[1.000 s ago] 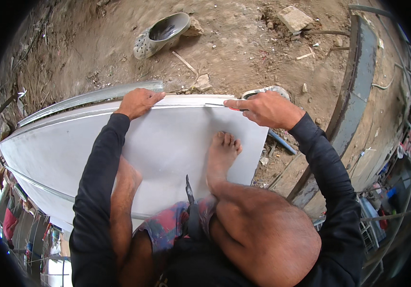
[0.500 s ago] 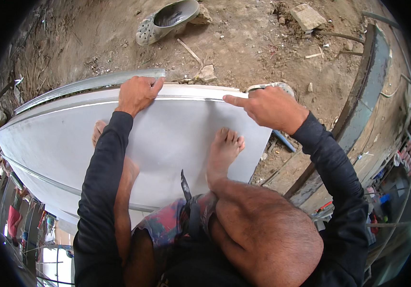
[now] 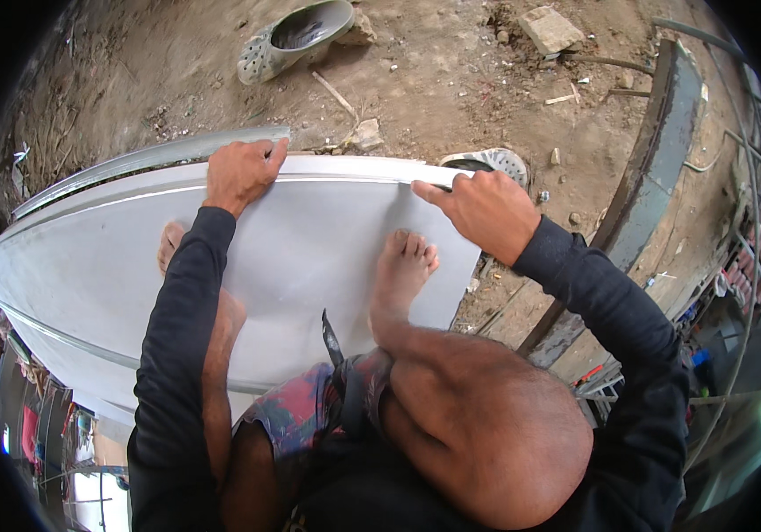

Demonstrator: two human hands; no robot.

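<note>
Under my bare feet lies a large pale grey board [image 3: 309, 235], a narrow pale strip [image 3: 354, 168] running along its far edge. My left hand [image 3: 243, 173] is closed over that edge, thumb pointing right and fingertips hidden. Farther right, near the board's far right corner, my right hand [image 3: 487, 208] grips the same edge. Its index finger lies leftward on the strip, and its other fingers curl over out of sight. A silver metal profile [image 3: 150, 168] lies just beyond the edge, its right end next to my left hand. A black pointed tool [image 3: 331, 339] sticks up at my waist.
One clog [image 3: 296, 40] lies on the dirt ahead; another clog [image 3: 491, 164] sits beyond my right hand. Stones, such as a flat block [image 3: 550, 31], lie farther off. A long grey metal beam [image 3: 655, 164] crosses the right side, with rods and a cable [image 3: 753, 266] beyond.
The view has shifted slightly right, so everything appears further left. My right hand has come a little nearer to me, its fingers more curled at the edge. My left hand keeps its hold.
</note>
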